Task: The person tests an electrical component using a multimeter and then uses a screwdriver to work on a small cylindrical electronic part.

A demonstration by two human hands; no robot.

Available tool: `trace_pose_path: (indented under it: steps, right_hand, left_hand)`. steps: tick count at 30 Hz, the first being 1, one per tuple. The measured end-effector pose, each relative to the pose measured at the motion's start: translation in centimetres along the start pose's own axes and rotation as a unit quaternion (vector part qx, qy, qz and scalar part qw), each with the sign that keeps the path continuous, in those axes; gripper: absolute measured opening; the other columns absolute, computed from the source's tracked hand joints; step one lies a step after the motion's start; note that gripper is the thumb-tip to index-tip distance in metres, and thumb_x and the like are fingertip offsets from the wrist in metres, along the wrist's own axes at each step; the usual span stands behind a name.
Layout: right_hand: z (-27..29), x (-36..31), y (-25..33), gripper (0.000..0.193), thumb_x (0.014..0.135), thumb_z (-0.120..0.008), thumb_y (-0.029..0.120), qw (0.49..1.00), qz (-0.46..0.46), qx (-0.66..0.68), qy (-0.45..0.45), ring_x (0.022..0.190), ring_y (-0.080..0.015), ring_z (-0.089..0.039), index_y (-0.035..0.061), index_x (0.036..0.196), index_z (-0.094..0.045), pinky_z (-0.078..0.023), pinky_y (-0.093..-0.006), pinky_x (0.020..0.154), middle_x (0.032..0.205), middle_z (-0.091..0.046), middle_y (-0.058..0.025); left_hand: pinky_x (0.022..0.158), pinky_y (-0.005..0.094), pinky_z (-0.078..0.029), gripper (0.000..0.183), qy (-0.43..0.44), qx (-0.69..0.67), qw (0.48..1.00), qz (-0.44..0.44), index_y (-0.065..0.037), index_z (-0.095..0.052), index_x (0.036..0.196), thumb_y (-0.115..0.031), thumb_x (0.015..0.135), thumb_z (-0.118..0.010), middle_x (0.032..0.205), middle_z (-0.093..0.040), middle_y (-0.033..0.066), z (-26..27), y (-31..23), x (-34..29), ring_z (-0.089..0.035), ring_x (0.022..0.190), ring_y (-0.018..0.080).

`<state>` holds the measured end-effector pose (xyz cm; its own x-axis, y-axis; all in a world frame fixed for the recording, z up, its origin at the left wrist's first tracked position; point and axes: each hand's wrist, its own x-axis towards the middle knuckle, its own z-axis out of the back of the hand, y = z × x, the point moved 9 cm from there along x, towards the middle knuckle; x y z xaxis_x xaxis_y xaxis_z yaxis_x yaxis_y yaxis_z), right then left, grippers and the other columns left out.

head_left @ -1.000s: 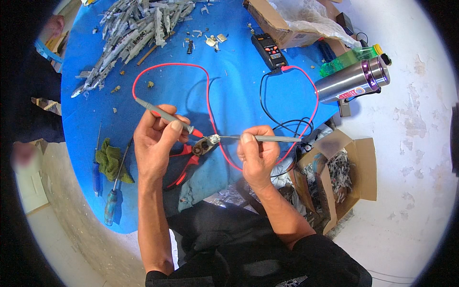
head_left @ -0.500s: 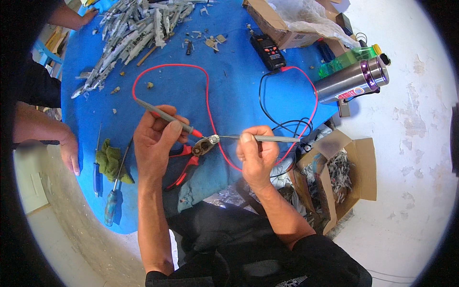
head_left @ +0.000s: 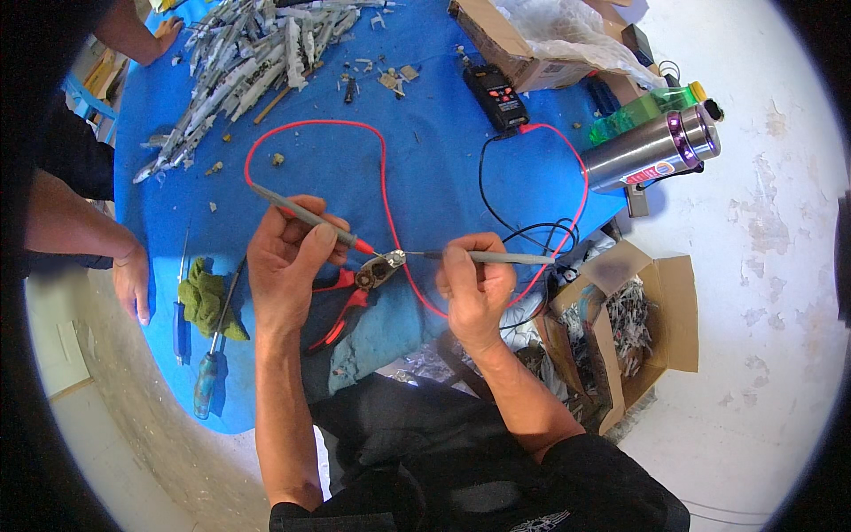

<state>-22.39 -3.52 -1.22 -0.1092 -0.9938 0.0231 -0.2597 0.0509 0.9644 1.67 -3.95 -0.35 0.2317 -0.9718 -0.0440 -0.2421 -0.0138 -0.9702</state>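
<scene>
Co-worker's hand (head_left: 133,277) just landed on the blue fabric counter (head_left: 461,195); our probing looks undisturbed. Our left hand (head_left: 289,266) pinches a grey-red pen-shaped probe (head_left: 301,212), right hand (head_left: 479,288) a slim grey probe (head_left: 510,258), tips by red-handled metal pliers (head_left: 379,271).

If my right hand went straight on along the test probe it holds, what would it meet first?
Your right hand's test probe points left, so its tip would likely meet the nose of the red-handled pliers first. They look touching or nearly so; depth is unclear.
</scene>
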Motion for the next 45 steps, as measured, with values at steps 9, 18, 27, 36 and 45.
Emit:
trace_pose_path:
  steps: [9,18,27,36,45]
  right_hand:
    - [0.17,-0.14,-0.16,0.01,0.098,-0.063,0.007,1.0,0.001,-0.004,0.009,0.061,-0.0057,-0.054,0.0004,0.099,-0.057,-0.042,-0.0222,0.055,0.073,-0.061,-0.0026]
    - [-0.02,-0.11,0.11,0.011,0.099,-0.064,0.008,1.0,0.01,0.011,0.017,0.064,-0.0048,-0.054,0.0004,0.101,-0.056,-0.043,-0.0216,0.057,0.077,-0.061,-0.0013]
    - [0.0,-0.22,-0.27,0.01,0.098,-0.064,0.008,1.0,0.002,0.007,0.015,0.064,-0.0035,-0.053,0.0008,0.1,-0.057,-0.042,-0.0209,0.056,0.076,-0.06,-0.0007]
    - [-0.13,-0.28,0.01,0.007,0.099,-0.059,0.006,1.0,0.004,-0.014,0.009,0.06,-0.0075,-0.051,0.0004,0.098,-0.055,-0.043,-0.0246,0.054,0.073,-0.059,-0.0045]
    - [0.08,-0.27,-0.31,0.01,0.099,-0.065,0.009,1.0,-0.001,-0.01,0.006,0.065,-0.003,-0.053,0.002,0.099,-0.057,-0.043,-0.0213,0.057,0.076,-0.06,0.0003]
  left_hand:
    - [0.069,0.0288,-0.055,0.029,-0.012,0.024,1.0,0.016,0.0,-0.057,0.123,-0.006,0.096,-0.063,0.1,-0.071,0.0128,0.11,0.46,0.06,-0.067,0.079,0.0166]
    - [0.07,0.0305,-0.056,0.029,-0.016,-0.001,1.0,0.015,0.002,-0.058,0.121,-0.002,0.093,-0.066,0.099,-0.072,0.0148,0.36,0.53,0.13,-0.068,0.079,0.018]
    - [0.069,0.0298,-0.056,0.029,-0.009,-0.006,1.0,0.011,0.002,-0.057,0.121,-0.003,0.094,-0.066,0.099,-0.072,0.0152,0.3,0.4,0.01,-0.068,0.079,0.0177]
    - [0.069,0.0298,-0.056,0.03,-0.011,-0.002,1.0,0.013,0.002,-0.057,0.121,-0.004,0.094,-0.067,0.1,-0.072,0.015,0.31,0.37,-0.06,-0.068,0.079,0.0179]
    - [0.067,0.0307,-0.056,0.032,-0.011,0.0,1.0,0.002,0.001,-0.057,0.119,-0.01,0.093,-0.071,0.096,-0.072,0.0132,0.18,0.2,0.16,-0.067,0.075,0.0173]
